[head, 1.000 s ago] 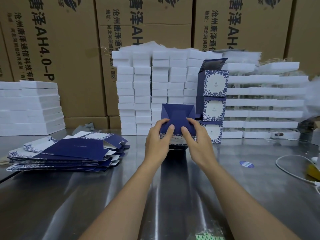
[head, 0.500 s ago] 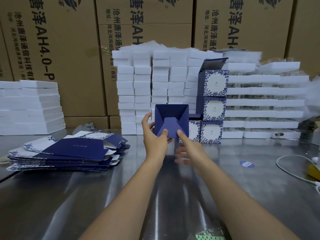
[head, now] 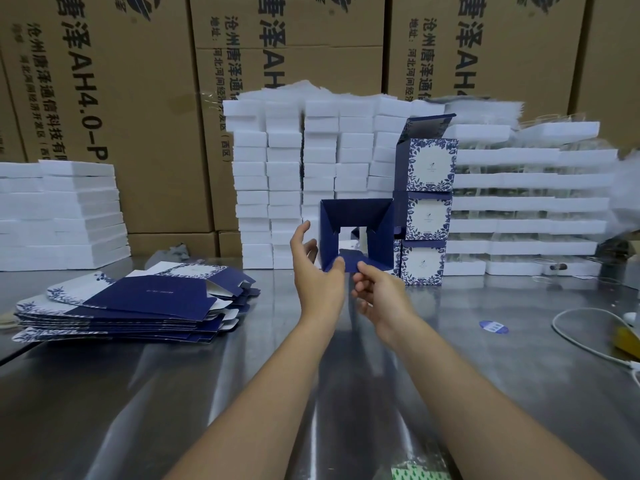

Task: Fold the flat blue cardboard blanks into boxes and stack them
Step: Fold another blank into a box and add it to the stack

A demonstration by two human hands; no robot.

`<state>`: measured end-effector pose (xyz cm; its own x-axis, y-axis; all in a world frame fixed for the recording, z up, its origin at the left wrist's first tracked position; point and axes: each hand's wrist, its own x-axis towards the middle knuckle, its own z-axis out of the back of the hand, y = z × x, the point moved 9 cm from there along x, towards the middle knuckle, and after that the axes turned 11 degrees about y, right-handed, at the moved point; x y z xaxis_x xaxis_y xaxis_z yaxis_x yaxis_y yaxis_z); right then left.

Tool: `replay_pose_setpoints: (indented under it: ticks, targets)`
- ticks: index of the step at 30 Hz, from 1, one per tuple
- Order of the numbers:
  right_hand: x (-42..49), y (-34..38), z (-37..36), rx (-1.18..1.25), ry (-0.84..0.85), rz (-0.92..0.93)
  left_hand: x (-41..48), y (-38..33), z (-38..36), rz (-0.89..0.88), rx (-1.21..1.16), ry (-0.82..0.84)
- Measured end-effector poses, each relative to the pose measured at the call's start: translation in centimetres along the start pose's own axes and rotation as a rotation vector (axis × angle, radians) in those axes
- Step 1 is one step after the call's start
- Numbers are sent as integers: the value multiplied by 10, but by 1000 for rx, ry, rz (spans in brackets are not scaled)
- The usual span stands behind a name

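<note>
Bare tabletop [head: 173, 393] spans the lower frame, between the flat blanks [head: 138, 303] at left and a white cable [head: 581, 337] at right. Foam stacks [head: 284, 174] and folded boxes [head: 427, 216] wall off the middle.

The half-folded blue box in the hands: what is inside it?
The box is an empty blue tube; through its open far end the white foam blocks show. The left hand and right hand cover its lower near edge.
</note>
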<state>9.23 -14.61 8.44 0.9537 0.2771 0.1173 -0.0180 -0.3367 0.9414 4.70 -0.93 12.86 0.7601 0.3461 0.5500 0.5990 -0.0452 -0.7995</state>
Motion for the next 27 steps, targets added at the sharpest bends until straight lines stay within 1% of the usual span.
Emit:
replay_pose_setpoints:
  ticks: [2,4,6,8,9,11,16,22,27]
  targets:
    - [-2,5,2,1,-24,38,-2,8,3,91,-38,-54]
    - [-3,11,4,-8,-49,85,-5,20,3,226,-57,-64]
    - [-6,18,3,-37,-69,130,-6,30,-2,356,-79,-7]
    - [-7,23,1,-63,-61,162,-8,33,-13,429,-103,98]
    - [-7,26,0,-75,-49,174,-9,31,-18,434,-104,140]
    - [-7,30,-3,-106,-26,194,-9,25,-24,409,-90,173]
    - [-9,39,-6,-158,9,233,-8,13,-25,340,-45,162]
    - [-12,33,-12,-134,55,181,-11,15,-24,366,-63,164]
    - [-12,36,-8,-87,13,197,-13,13,-25,373,-29,176]
